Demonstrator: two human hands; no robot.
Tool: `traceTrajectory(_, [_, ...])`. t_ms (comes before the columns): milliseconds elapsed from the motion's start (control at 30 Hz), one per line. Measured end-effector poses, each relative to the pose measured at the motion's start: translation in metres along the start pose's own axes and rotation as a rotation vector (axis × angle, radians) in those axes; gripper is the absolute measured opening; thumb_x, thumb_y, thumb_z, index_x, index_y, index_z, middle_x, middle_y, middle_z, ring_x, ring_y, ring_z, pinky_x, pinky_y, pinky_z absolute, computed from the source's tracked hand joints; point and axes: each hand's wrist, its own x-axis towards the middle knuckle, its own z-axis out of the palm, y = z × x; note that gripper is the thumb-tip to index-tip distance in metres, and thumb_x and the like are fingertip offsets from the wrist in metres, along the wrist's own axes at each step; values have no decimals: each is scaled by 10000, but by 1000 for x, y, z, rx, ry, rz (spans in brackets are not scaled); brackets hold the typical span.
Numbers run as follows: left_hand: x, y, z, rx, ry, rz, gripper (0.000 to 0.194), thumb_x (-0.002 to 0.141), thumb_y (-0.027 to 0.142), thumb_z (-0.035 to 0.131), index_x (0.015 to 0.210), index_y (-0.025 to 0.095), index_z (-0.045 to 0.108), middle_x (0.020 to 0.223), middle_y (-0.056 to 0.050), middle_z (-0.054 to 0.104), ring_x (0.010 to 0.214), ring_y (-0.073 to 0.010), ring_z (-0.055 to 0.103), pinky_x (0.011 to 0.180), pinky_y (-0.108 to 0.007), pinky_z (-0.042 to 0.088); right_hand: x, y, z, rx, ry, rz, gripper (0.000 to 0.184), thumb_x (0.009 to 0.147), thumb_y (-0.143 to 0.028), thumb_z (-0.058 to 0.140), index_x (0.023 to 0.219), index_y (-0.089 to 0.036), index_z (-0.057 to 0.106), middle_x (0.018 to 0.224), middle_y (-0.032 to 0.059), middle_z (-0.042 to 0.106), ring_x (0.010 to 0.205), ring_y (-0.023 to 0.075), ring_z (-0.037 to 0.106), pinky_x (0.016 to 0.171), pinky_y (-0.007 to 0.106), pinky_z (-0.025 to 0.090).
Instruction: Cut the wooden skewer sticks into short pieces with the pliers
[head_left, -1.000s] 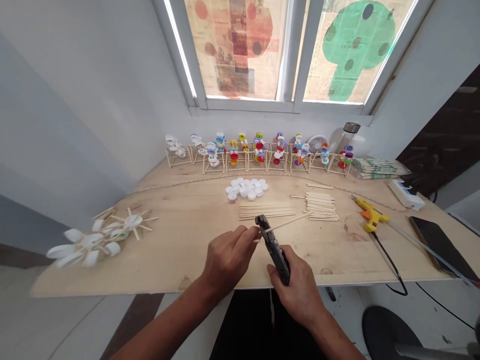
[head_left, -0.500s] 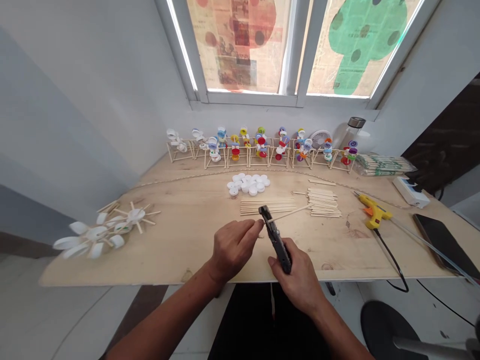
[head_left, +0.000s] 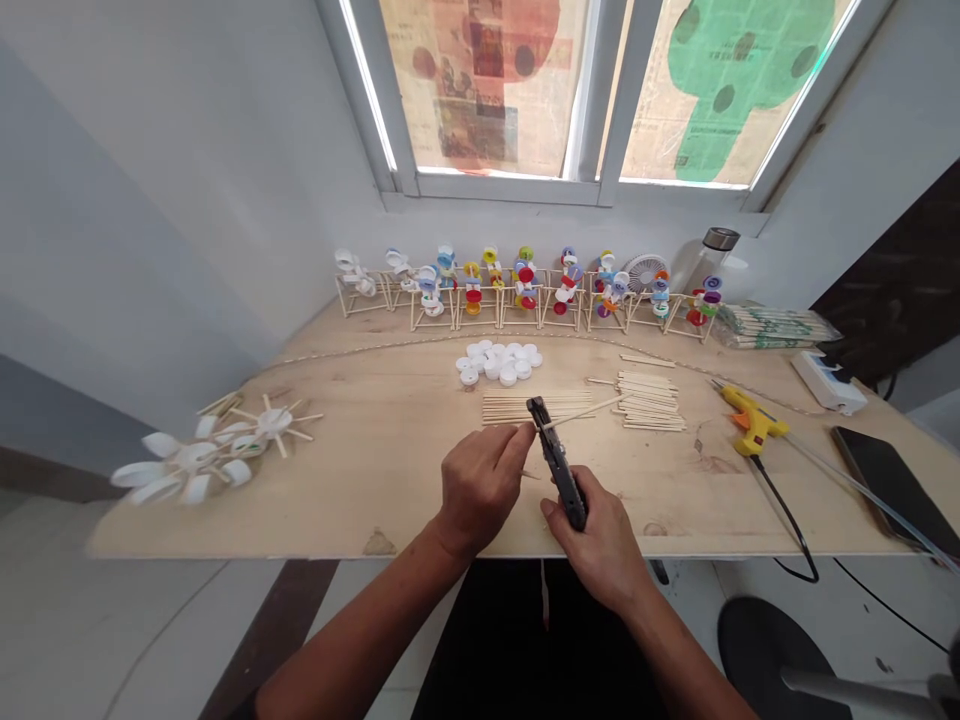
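Note:
My right hand (head_left: 604,535) is closed around the handles of a black pliers-like cutting tool (head_left: 556,465), its head pointing away from me. A thin wooden stick (head_left: 589,411) crosses the tool's head and slants up to the right. My left hand (head_left: 480,480) pinches the stick's near end, close beside the jaws; the fingertips are partly hidden. Below those fingers lies a small stick piece (head_left: 530,475). Just behind the tool is a row of long sticks (head_left: 502,407). A pile of shorter sticks (head_left: 650,402) lies to the right, by the held stick's far end.
White bottle caps (head_left: 499,362) are clustered behind the sticks. Stick-and-cap wheels (head_left: 191,460) lie at left. Colourful cap wheels on stick frames (head_left: 472,290) line the back. At right are a yellow glue gun (head_left: 750,418), a phone (head_left: 881,480) and a power strip (head_left: 829,382).
Both hands, with the tool and the stick, have moved a little away from me and to the right. The tool's head now overlaps the row of long sticks. The view has tilted slightly.

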Motion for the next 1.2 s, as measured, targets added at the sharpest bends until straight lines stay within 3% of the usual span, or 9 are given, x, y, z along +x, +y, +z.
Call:
traceTrajectory(200, [3, -4, -4, -12, -52, 34, 161, 829, 119, 447, 936, 146, 563, 552, 25, 486, 506, -88, 434, 492, -224, 302, -3, 1, 2, -28, 20, -23, 99, 745, -280, 511, 817, -213, 497, 602, -44, 541, 542, 138, 513, 527, 225, 359])
traceTrajectory(633, [3, -2, -21, -193, -74, 36, 207, 805, 39, 397, 902, 135, 553, 540, 38, 409, 477, -75, 356, 457, -201, 258, -14, 1, 3, -90, 59, -118, 174, 770, -254, 492, 936, -204, 507, 739, 5, 598, 645, 177, 553, 582, 259, 394])
traceTrajectory(900, [3, 0, -31, -272, -61, 21, 192, 784, 38, 453, 924, 130, 547, 543, 35, 397, 491, -82, 360, 456, -207, 266, -20, 0, 2, -137, 80, -177, 193, 773, -238, 494, 964, -211, 500, 770, 11, 601, 665, 184, 546, 598, 271, 396])
traceTrajectory(1200, [0, 1, -39, -342, -83, -9, 192, 775, 48, 477, 931, 128, 557, 570, 12, 486, 508, -85, 452, 480, -190, 349, -22, 3, 3, -189, 92, -225, 181, 772, -238, 496, 949, -201, 499, 759, 18, 596, 660, 189, 540, 600, 283, 396])
